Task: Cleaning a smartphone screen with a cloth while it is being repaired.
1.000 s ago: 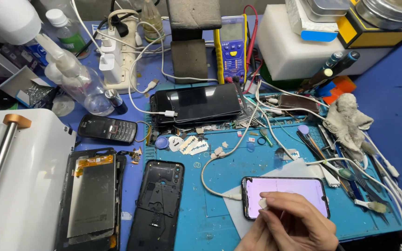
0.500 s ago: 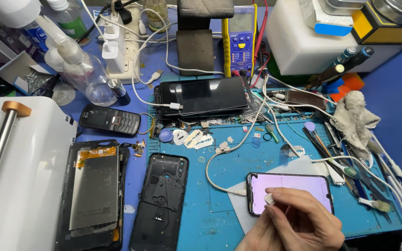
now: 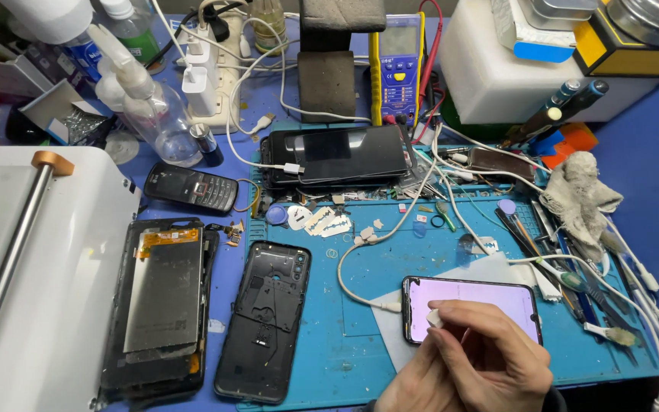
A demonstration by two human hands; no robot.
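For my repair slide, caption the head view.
Hand rubs a small white pad on a lit phone atop a cluttered blue mat.

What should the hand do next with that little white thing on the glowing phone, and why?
Probably slide the small white pad rightward across the lit phone screen. The hand presses it near the screen's left end, so most of the pinkish glass, to the right, looks unreached. Which hand this is cannot be told.

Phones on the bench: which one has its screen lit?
The smartphone lying on the blue mat under the hand; its screen glows pale pink. The keypad phone and the stacked phones are dark.
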